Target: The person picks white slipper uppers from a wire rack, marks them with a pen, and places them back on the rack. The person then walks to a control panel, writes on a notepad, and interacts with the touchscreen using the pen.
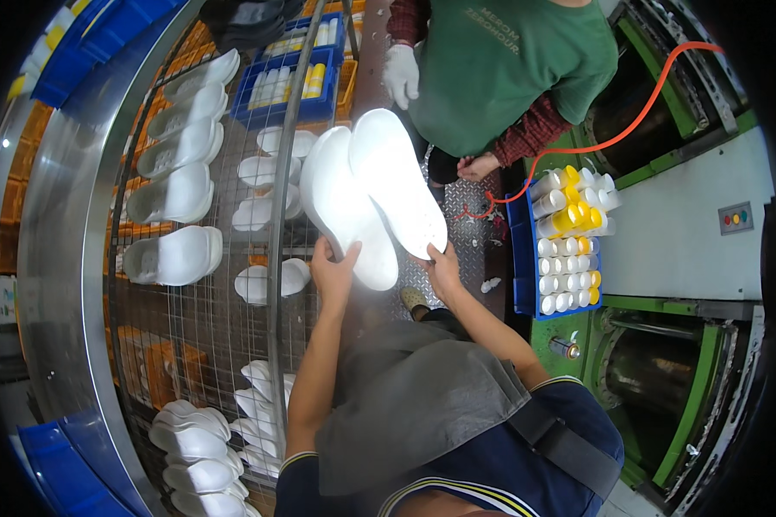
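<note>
Two large white shoe soles [397,177] are held up side by side in front of me, partly overlapping. My left hand [332,269] pinches the edge of the left sole [321,185] near its heel end, thumb on top. On the other sole, my right hand [442,270] grips the lower right edge at the heel. Fingers of both hands are partly hidden under the soles. Just left of my left hand is a wire rack [278,233], with white moulded clogs [179,194] in a column and more white soles [200,439] stacked lower down.
A co-worker in a green shirt [509,69], one hand in a white glove [401,76], stands across from me. At right, a blue crate [523,258] of white and yellow cylinders rests on a green machine [591,370]. An orange hose [612,133] curves above. Blue crates [319,110] stand behind the rack.
</note>
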`<state>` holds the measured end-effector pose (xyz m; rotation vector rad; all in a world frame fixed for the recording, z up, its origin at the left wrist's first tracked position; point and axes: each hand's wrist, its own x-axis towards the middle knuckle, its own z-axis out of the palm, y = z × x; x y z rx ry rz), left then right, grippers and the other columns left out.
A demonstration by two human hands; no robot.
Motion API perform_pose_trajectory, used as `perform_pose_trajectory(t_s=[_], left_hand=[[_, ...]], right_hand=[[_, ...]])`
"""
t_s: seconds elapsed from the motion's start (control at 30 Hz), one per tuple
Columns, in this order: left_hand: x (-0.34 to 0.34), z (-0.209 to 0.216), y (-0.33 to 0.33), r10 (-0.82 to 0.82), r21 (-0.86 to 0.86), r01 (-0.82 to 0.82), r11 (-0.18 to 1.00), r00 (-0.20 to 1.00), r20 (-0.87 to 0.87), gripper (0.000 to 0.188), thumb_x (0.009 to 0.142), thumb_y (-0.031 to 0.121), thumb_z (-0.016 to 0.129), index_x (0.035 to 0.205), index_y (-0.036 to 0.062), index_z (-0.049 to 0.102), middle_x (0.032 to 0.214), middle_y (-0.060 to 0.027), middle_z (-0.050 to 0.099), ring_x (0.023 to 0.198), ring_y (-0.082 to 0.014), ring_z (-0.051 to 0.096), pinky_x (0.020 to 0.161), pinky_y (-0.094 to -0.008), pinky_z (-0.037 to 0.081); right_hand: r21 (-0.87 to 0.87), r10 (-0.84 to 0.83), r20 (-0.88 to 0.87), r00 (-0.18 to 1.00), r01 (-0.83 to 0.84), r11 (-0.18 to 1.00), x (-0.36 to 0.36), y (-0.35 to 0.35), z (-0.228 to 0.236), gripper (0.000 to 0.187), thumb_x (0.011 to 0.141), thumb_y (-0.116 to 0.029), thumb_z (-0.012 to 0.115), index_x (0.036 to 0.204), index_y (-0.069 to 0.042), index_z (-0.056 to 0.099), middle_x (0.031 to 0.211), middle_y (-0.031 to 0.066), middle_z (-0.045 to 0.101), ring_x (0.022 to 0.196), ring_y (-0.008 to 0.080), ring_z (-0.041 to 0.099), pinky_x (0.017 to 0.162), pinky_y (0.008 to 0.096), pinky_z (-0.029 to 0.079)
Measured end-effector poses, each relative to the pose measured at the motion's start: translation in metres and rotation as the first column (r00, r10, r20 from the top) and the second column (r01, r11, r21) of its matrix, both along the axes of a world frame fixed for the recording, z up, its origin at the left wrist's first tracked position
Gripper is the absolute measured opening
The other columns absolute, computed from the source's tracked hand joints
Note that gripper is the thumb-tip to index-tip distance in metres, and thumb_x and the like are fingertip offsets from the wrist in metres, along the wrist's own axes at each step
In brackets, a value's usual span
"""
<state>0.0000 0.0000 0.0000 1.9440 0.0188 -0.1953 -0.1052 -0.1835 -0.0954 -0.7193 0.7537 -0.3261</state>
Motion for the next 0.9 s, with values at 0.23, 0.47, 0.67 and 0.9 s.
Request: perform_pose_trajectory(t_s=[0.23,0.47,0.67,0.9], left_hand=[[0.005,-0.008,0.016,0.025,-0.249,-0.041,0.968,0.997,-0.069,0.046,0.085,0.013,0.078,0.122,-0.0071,0.059,0.109,-0.0144,0.069,0.097,-0.0195,0.066,0.086,-0.032,0.05],[-0.007,0.009,0.059,0.047,-0.419,-0.146,0.896,0.97,-0.237,0.04,0.089,0.009,0.073,0.123,-0.0075,0.059,0.116,-0.0137,0.067,0.103,-0.0184,0.063,0.09,-0.0318,0.049],[-0.028,-0.016,0.09,0.259,-0.27,-0.286,0.919,0.957,-0.133,0.049,0.085,0.009,0.078,0.125,-0.0083,0.056,0.112,-0.014,0.068,0.1,-0.0182,0.064,0.086,-0.0309,0.05],[-0.031,0.002,0.091,0.319,-0.077,-0.317,0.945,0.948,0.016,0.067,0.077,0.012,0.085,0.13,-0.007,0.049,0.122,-0.0206,0.06,0.115,-0.0282,0.056,0.098,-0.0391,0.044]], right_hand=[[0.008,-0.026,-0.042,0.999,0.026,1.0,-0.011,-0.013,-0.026,0.048,0.097,-0.003,0.053,0.141,0.0,0.034,0.134,0.0182,0.049,0.12,0.0324,0.056,0.096,0.0482,0.055],[-0.017,0.041,-0.004,0.999,-0.041,0.999,-0.018,-0.017,-0.03,0.05,0.096,-0.006,0.056,0.141,0.001,0.034,0.136,0.0178,0.049,0.12,0.0308,0.056,0.094,0.0476,0.053],[0.061,0.235,0.06,0.97,-0.239,0.969,0.0,0.007,0.001,0.047,0.096,-0.008,0.056,0.139,0.001,0.039,0.131,0.0167,0.055,0.117,0.0296,0.058,0.093,0.0457,0.053],[-0.34,0.479,-0.235,0.846,-0.533,0.775,0.003,0.083,-0.011,0.05,0.097,-0.011,0.058,0.143,-0.001,0.038,0.131,0.0132,0.055,0.118,0.0229,0.055,0.1,0.0381,0.047]])
